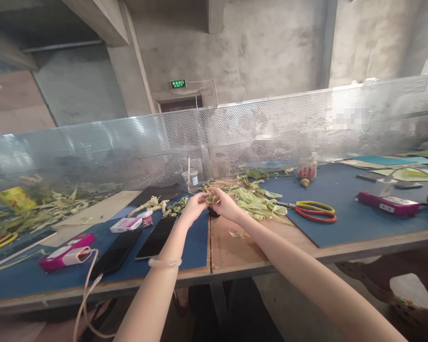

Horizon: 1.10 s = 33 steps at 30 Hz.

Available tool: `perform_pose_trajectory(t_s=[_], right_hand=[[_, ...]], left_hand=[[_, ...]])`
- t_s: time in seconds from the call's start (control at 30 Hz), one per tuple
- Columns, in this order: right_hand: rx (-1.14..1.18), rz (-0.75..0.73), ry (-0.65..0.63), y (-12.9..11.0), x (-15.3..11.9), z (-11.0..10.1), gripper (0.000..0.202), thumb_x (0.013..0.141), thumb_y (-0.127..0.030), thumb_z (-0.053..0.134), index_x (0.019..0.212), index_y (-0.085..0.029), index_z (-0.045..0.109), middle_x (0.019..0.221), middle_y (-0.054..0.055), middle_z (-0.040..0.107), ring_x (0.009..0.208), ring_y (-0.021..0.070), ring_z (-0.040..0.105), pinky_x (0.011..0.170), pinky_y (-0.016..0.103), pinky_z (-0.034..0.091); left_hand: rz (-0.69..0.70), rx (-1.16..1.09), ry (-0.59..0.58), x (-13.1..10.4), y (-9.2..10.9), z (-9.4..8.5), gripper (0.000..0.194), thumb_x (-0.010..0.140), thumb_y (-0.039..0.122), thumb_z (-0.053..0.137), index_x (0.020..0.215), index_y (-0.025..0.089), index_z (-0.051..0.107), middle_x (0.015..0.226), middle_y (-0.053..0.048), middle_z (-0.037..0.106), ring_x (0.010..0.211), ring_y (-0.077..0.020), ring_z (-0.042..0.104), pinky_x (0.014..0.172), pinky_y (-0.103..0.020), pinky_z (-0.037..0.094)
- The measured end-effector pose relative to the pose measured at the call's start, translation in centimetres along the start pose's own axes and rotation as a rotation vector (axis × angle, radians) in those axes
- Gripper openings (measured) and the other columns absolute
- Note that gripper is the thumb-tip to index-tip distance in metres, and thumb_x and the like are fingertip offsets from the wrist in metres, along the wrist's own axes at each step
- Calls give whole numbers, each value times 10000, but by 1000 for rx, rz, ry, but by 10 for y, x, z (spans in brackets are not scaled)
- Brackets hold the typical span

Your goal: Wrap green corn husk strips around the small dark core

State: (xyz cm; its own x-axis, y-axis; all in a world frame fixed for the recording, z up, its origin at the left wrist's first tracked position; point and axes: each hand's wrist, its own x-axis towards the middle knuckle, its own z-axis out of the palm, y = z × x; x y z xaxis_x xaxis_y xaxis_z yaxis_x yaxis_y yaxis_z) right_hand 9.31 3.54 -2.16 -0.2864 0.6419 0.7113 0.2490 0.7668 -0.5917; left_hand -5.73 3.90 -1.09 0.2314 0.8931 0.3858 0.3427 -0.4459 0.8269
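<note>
Both hands meet above the middle of the table. My left hand [196, 207], with a pale bangle on its wrist, has its fingers closed on one side of a small green plant piece [211, 198]. From the other side, the fingers of my right hand [224, 204] pinch the same piece. A small black object [213, 213] stands just beneath the hands. To the right lies a pile of pale green leaves [258, 202]. Dark green curled pieces [176, 207] rest left of my left hand, beside a pale root-like piece [148, 205].
Red and yellow scissors [316, 211] lie right of the leaves, a jar [307, 168] behind them. Two dark phones [157, 237], a magenta power strip [66, 251] and a cable are at left. Another magenta strip [387, 204] is at right. A perforated metal screen [235, 137] stands behind.
</note>
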Motion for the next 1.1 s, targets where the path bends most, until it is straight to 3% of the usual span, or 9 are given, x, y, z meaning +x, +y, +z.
perform_pose_trajectory(t_s=[0.33,0.6,0.87,1.1], right_hand=[[17,10,56,-3,0,-3,491,708,-104,551,1182,-188,454,959,37,548,749,120,535,707,285,468],[37,30,83,-4,0,-5,492,721,-103,529,1198,-181,438,952,46,517,801,137,545,722,299,490],[47,35,131,1,1,-5,614,691,-108,554,1264,-202,356,1071,76,428,820,137,495,706,297,501],[48,55,123,4,1,-8,709,683,-163,575,1331,-219,292,1140,84,429,756,120,472,720,310,482]], left_hand=[[-27,27,-21,-1,0,0,263,856,281,532,1075,138,551,946,-48,620,785,-154,607,710,-347,507],[-14,10,-115,-5,2,0,281,819,231,579,1084,144,555,803,-6,623,690,-137,596,689,-332,486],[-14,-98,-130,-5,0,0,685,676,158,656,1313,196,407,675,22,615,708,-165,615,736,-305,454],[-4,-189,-177,-7,6,0,675,685,186,659,1314,210,415,766,-14,640,784,-176,612,777,-322,454]])
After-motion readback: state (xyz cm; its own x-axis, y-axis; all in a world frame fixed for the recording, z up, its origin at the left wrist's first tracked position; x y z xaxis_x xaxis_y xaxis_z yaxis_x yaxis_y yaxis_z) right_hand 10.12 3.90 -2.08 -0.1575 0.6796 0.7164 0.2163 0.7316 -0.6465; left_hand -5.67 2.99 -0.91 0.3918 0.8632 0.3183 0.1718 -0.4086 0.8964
